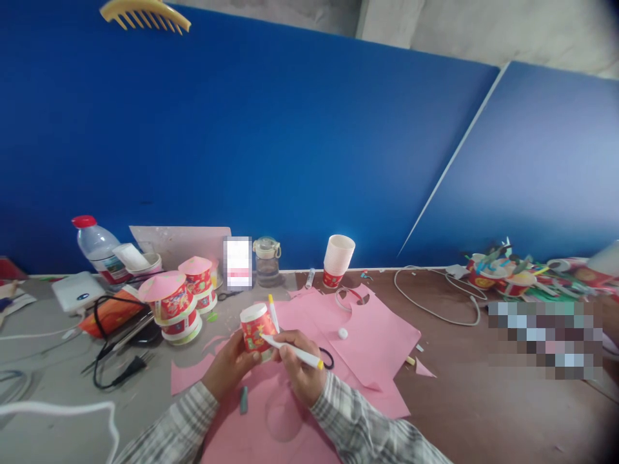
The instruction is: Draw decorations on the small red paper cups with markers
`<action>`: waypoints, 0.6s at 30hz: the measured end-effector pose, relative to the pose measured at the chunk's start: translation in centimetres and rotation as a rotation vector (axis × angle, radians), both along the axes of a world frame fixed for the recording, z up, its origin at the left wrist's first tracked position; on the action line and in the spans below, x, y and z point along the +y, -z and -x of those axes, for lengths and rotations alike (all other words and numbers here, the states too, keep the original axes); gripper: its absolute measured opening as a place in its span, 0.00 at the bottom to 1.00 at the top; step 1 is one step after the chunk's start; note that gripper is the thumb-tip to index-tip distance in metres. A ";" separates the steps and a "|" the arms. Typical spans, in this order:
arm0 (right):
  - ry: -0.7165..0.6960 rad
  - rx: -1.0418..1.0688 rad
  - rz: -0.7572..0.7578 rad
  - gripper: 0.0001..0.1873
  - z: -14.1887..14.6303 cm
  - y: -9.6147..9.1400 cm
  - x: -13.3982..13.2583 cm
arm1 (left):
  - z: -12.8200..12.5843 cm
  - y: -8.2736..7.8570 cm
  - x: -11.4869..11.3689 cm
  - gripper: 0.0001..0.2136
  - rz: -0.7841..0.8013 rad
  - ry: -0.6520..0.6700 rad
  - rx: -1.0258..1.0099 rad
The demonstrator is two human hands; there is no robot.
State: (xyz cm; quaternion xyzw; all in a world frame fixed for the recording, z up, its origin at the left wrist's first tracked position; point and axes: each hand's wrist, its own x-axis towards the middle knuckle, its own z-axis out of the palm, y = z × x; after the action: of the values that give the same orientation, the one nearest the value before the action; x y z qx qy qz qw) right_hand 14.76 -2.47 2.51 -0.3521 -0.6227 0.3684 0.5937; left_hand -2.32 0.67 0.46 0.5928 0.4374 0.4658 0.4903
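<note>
My left hand [231,366] is wrapped round a red printed paper cup [255,327], held upside down over pink paper sheets [372,341]. My right hand [300,367] grips a white marker with a yellow end [294,351], its tip touching the cup's side. A second white and yellow marker [273,313] lies just behind the cup. Both sleeves are grey plaid.
Stacked red cups with pink cone lids [174,306] stand to the left, near a water bottle [99,248], black cable [113,361] and plug. A paper cup stack [337,260], glass jar [267,259], white cable [435,303] and craft pile [507,274] sit behind and right.
</note>
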 end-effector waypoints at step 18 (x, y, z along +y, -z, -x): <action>0.004 -0.001 0.016 0.09 0.0 0.0 -0.1 | -0.3 -0.2 -0.2 0.21 0.007 -0.007 -0.029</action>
State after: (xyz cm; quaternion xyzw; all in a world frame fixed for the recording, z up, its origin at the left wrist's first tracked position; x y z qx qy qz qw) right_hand 14.74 -2.58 2.48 -0.3582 -0.6192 0.3720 0.5915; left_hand -2.02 0.50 0.70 0.5825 0.4341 0.4746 0.4970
